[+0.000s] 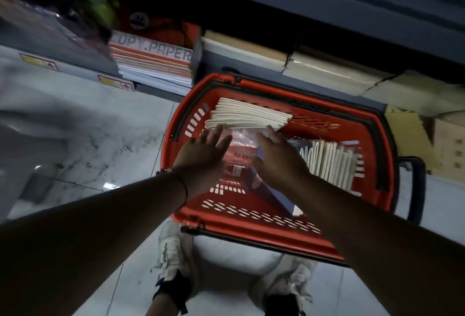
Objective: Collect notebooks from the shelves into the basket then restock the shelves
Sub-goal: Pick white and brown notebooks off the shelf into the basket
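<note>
The red basket [251,211] stands on the tiled floor [95,139] directly before the person's shoes [171,247], at the foot of the shelves [276,6], which run across the view at twelve o'clock.

Progress, judged from contents: collection appears well advanced. One stack of notebooks [247,116] lies fanned at the basket's twelve o'clock end, pale page edges showing, slightly curved. A second row of notebooks [332,162] stands on edge at the three o'clock side, packed close. Between them lies a blue-and-red cover under clear wrapping [241,152]; what it is cannot be told. Whether restocking has begun cannot be told; the lowest shelf shows reams of copy paper [153,64] at eleven o'clock and brown-wrapped bundles [327,69] at one o'clock, not notebooks.

Left hand [203,157]: open, fingers spread and extended, holding nothing; the fingertips lie at the lower edge of the fanned stack, contact uncertain. Right hand [279,157]: open and flat, palm down, fingertips at the same stack's near corner, clamped on nothing visible.

Judgement: the hands are either settling or reaching for the fanned stack. Remaining work is any further collection, then return of all notebooks to the shelves.
</note>
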A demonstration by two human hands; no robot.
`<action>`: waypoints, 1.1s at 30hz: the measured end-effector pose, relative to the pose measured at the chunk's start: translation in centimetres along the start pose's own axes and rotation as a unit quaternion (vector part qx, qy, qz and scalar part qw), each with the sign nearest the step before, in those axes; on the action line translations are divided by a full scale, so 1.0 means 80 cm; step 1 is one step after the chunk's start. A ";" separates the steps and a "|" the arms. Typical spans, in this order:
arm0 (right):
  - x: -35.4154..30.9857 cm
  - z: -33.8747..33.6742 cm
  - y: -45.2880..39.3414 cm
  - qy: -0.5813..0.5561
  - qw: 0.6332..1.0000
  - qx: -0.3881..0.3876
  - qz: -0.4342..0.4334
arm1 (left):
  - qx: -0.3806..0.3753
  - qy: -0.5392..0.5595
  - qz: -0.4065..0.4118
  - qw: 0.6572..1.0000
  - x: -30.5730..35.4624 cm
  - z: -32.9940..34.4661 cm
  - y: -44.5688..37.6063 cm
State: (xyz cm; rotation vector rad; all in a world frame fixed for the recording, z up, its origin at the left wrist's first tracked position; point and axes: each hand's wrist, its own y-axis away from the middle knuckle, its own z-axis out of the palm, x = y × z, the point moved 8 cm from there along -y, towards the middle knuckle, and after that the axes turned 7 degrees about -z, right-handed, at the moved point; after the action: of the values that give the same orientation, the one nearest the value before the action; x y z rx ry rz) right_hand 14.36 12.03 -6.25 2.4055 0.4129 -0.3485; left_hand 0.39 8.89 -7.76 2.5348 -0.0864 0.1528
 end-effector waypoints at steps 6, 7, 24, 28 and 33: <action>-0.004 0.011 -0.034 0.064 0.995 0.074 -0.031 | 0.081 0.043 -0.026 0.995 -0.002 0.009 -0.013; -0.005 0.013 -0.037 0.089 0.991 0.090 -0.042 | 0.102 0.041 -0.025 0.994 -0.002 0.010 -0.013; 0.057 -0.022 0.035 -0.259 0.954 0.144 0.041 | 0.018 0.454 -0.102 0.885 -0.007 -0.019 0.038; 0.043 -0.085 0.096 -0.423 0.891 0.150 0.065 | 0.004 0.601 -0.090 0.794 -0.003 -0.094 0.087; 0.010 -0.164 0.187 -0.546 0.821 0.144 0.083 | -0.004 0.676 -0.041 0.736 0.018 -0.213 0.158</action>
State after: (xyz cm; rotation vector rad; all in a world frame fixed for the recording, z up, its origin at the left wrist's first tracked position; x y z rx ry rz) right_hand 22.62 9.84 11.79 2.0402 -0.4020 -1.6639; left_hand -0.94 8.10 13.44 1.8078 0.5877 1.8395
